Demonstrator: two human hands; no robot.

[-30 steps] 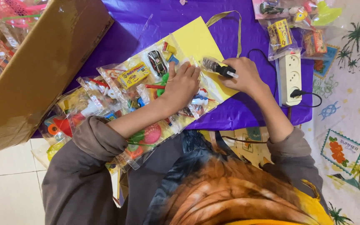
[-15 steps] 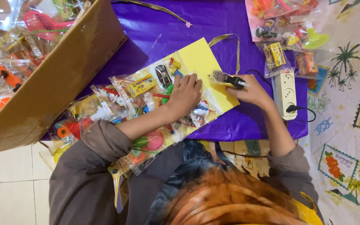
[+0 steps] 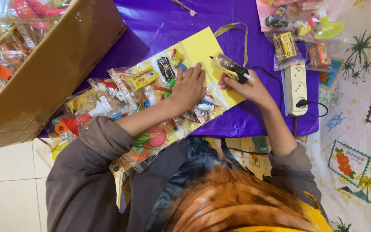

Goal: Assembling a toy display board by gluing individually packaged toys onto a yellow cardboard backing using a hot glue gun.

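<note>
Two hands work at the frame's centre over a purple sheet [image 3: 254, 25]. Largest, a cardboard box [image 3: 52, 73] fills the upper left. A yellow card [image 3: 202, 47] lies mid-frame with packets of small toys [image 3: 151, 81] taped along it. The left hand [image 3: 190, 88] presses flat on the packets, fingers spread. The right hand [image 3: 245, 88] is curled tight around a glue gun [image 3: 230, 66], its nozzle touching the card. A white power strip [image 3: 296, 88] sits right.

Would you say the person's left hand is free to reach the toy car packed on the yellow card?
Probably yes. The left hand lies flat on the yellow card, and the toy car sits just beside its fingertips with nothing between them. The right hand holds a glue gun off to the other side.
</note>
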